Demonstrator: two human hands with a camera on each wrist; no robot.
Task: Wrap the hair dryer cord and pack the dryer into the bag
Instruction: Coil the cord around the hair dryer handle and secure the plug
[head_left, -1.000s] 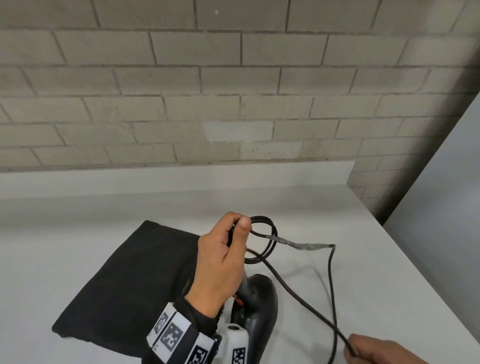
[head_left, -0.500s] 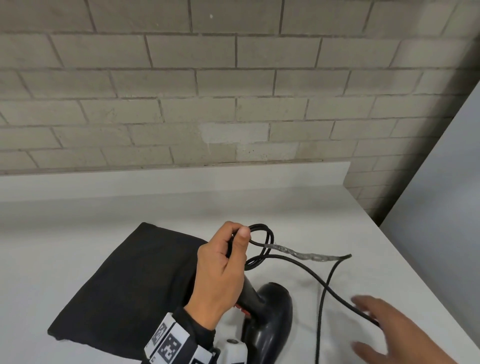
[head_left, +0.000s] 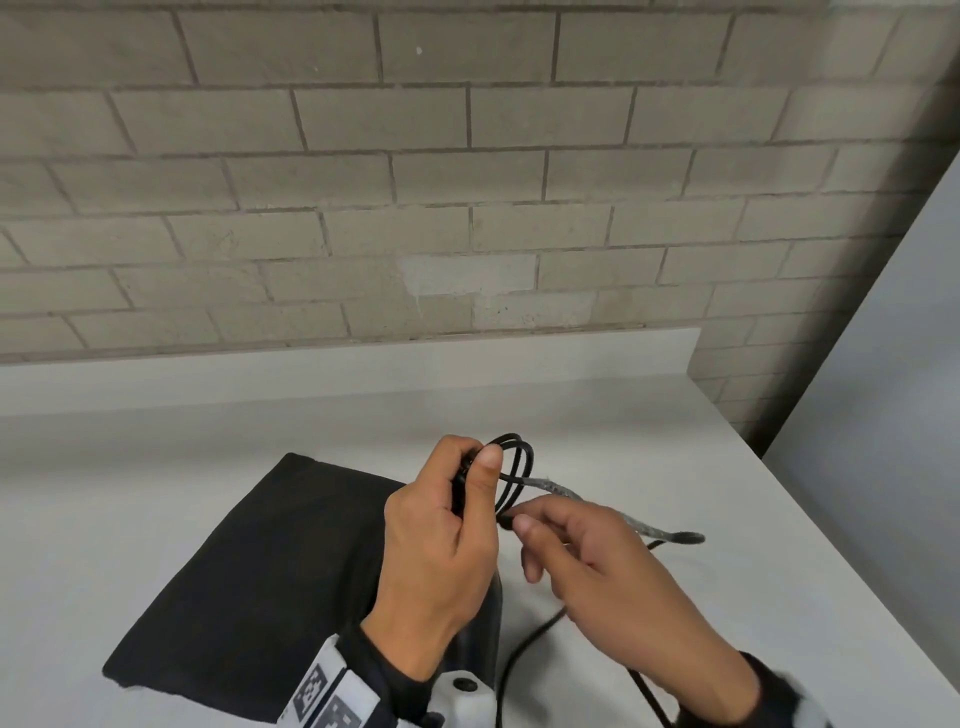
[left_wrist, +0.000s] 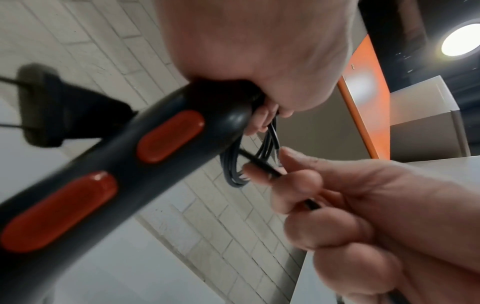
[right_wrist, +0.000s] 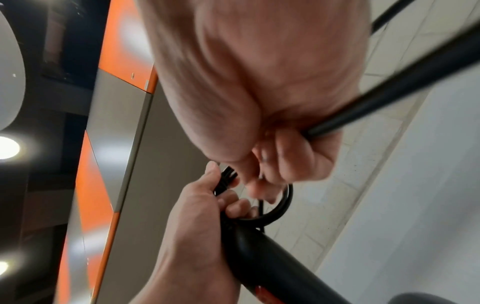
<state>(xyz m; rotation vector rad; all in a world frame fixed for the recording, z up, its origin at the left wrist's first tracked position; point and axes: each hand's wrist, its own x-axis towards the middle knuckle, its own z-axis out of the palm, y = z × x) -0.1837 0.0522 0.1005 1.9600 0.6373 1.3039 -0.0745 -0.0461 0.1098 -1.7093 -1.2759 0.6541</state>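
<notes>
My left hand (head_left: 457, 499) grips the end of the black hair dryer handle (left_wrist: 145, 148) together with several loops of black cord (head_left: 517, 467). Two orange-red buttons (left_wrist: 170, 136) show on the handle in the left wrist view. The dryer body is mostly hidden under my left hand in the head view. My right hand (head_left: 540, 525) pinches the cord (left_wrist: 259, 164) just right of the loops; the cord runs on through its curled fingers (right_wrist: 389, 98). A grey taped stretch of cord (head_left: 623, 519) trails to the right. The black cloth bag (head_left: 260, 582) lies flat on the white table, left of both hands.
The white table (head_left: 675, 457) ends at a brick wall (head_left: 467, 208) behind and drops off at its right edge (head_left: 857, 571). Loose cord (head_left: 524, 644) hangs down toward the near edge between my arms.
My right hand has come up from the table's near right corner to the loops and taken hold of the cord there. The left hand stays on the handle and loops.
</notes>
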